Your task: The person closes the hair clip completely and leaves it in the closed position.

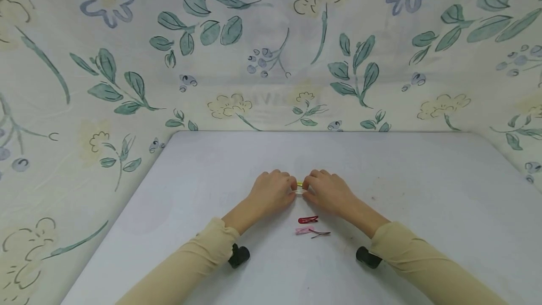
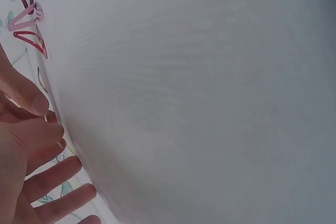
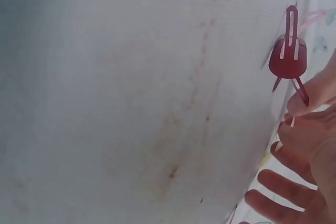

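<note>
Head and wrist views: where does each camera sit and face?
Head: on the head, facing forward and down at the table; left hand, right hand, sleeves show.
Left wrist: on that wrist, facing its hand's work; fingers at left.
Right wrist: on that wrist, facing its hand's work; fingers at right.
Head and left wrist share the red clip.

1. White thing (image 1: 299, 192) past the red clip (image 1: 307, 220): ends lost behind fingertips (image 1: 293, 185), too tiny to ID.
2. Yellow bit (image 1: 299, 184) farther past that clip: shape unclear (ugh).
3. Sleeves (image 1: 186, 258) either side of it: head view's edge crops them.
</note>
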Action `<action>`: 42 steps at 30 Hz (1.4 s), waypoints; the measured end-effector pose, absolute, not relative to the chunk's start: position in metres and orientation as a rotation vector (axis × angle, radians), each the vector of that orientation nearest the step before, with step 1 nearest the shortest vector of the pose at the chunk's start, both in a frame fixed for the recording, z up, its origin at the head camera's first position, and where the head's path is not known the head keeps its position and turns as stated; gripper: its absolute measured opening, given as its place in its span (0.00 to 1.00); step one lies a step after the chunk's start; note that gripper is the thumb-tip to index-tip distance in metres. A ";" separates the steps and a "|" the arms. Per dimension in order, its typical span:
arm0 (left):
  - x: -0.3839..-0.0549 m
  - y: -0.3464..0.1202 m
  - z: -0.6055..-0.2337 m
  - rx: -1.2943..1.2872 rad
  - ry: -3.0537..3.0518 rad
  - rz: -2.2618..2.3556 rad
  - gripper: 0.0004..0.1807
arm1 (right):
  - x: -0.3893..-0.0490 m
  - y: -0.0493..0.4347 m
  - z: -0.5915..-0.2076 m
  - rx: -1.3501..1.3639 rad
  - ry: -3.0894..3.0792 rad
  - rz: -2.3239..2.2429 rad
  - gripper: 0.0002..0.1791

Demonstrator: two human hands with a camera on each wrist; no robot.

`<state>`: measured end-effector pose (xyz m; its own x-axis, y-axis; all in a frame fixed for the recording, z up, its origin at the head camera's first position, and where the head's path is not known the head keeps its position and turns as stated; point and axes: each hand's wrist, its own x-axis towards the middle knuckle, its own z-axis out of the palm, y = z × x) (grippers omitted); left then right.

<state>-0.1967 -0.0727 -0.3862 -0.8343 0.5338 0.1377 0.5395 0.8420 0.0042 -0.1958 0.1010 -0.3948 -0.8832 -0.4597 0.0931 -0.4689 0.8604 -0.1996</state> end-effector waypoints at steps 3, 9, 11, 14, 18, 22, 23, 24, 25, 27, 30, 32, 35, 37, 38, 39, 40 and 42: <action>-0.198 -0.071 -0.386 -0.849 -2.885 -0.047 0.06 | -0.197 0.101 -0.395 0.749 -2.994 0.316 0.07; -0.200 -0.070 -0.385 -0.847 -2.894 -0.019 0.07 | -0.198 0.102 -0.395 0.751 -3.002 0.299 0.06; -0.200 -0.070 -0.386 -0.845 -2.898 -0.016 0.07 | -0.198 0.102 -0.395 0.747 -3.007 0.298 0.06; -0.199 -0.070 -0.386 -0.844 -2.890 -0.014 0.07 | -0.198 0.102 -0.393 0.738 -3.019 0.297 0.07; -0.198 -0.071 -0.386 -0.845 -2.884 -0.015 0.06 | -0.197 0.103 -0.392 0.719 -3.034 0.291 0.08; -0.196 -0.072 -0.384 -0.851 -2.884 -0.010 0.06 | -0.196 0.106 -0.391 0.722 -3.025 0.288 0.08; -0.196 -0.073 -0.384 -0.853 -2.884 -0.006 0.07 | -0.196 0.108 -0.391 0.726 -3.022 0.291 0.08; -0.195 -0.073 -0.384 -0.855 -2.883 -0.003 0.07 | -0.196 0.109 -0.391 0.728 -3.018 0.294 0.08; -0.195 -0.073 -0.383 -0.855 -2.885 -0.001 0.07 | -0.196 0.110 -0.391 0.728 -3.016 0.298 0.08; -0.194 -0.074 -0.383 -0.851 -2.895 0.009 0.07 | -0.195 0.112 -0.392 0.726 -3.014 0.308 0.08; -0.192 -0.076 -0.382 -0.848 -2.903 0.021 0.07 | -0.194 0.116 -0.392 0.722 -3.007 0.341 0.08; -0.191 -0.078 -0.382 -0.850 -2.911 0.028 0.08 | -0.193 0.119 -0.392 0.720 -3.003 0.367 0.08; -0.189 -0.080 -0.383 -0.853 -2.922 0.027 0.08 | -0.189 0.124 -0.392 0.711 -3.007 0.404 0.08; -0.187 -0.081 -0.383 -0.853 -2.928 0.029 0.08 | -0.186 0.126 -0.392 0.704 -3.014 0.421 0.08; -0.186 -0.082 -0.383 -0.854 -2.929 0.030 0.08 | -0.185 0.128 -0.392 0.700 -3.017 0.428 0.08; -0.185 -0.083 -0.382 -0.855 -2.927 0.032 0.08 | -0.184 0.129 -0.391 0.699 -3.018 0.435 0.08; -0.183 -0.083 -0.382 -0.860 -2.923 0.038 0.08 | -0.182 0.130 -0.391 0.693 -3.019 0.449 0.08; -0.180 -0.084 -0.380 -0.875 -2.913 0.049 0.09 | -0.179 0.132 -0.389 0.683 -3.017 0.473 0.08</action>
<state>-0.1801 -0.0841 -0.3797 -0.8301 0.5510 0.0859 0.5478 0.8345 -0.0592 -0.1785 0.1325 -0.3891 -0.9047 -0.4190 0.0778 -0.4227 0.8590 -0.2889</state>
